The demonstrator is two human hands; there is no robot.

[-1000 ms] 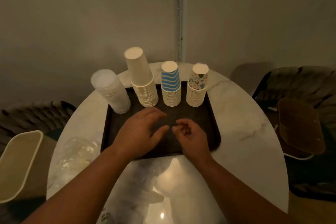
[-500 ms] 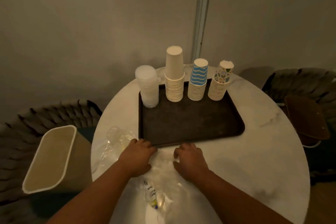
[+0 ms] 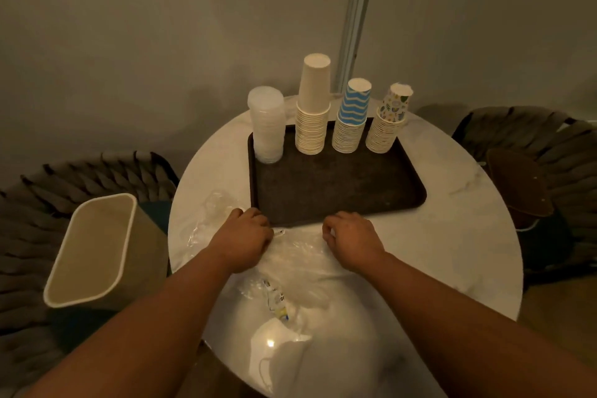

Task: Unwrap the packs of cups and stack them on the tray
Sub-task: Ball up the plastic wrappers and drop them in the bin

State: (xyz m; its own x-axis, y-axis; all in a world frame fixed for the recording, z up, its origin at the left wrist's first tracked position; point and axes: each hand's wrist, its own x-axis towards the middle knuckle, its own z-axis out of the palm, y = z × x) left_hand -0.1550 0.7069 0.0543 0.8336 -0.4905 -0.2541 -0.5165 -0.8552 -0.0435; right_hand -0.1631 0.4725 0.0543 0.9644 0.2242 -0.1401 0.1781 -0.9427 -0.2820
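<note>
Four cup stacks (image 3: 310,126) stood along the tray (image 3: 339,191) far edge. Our left hand (image 3: 245,236) and right hand (image 3: 352,239) had fingers curled into the loose wrap (image 3: 297,255) on the bench (image 3: 452,236). Risk: dragging the plastic could catch the tray rim and topple stacks.

I see the tray (image 3: 339,191) on the worktop (image 3: 452,236), with four stacks of cups (image 3: 311,126) in a row along the tray's far edge. Just before the tray's near edge, loose wrappers (image 3: 297,265) lie on the worktop, and my left hand (image 3: 244,241) and right hand (image 3: 352,241) rest on them, the left one touching the tray's near left corner. Left of the tray, beside the worktop, stands a bin (image 3: 97,252).
</note>
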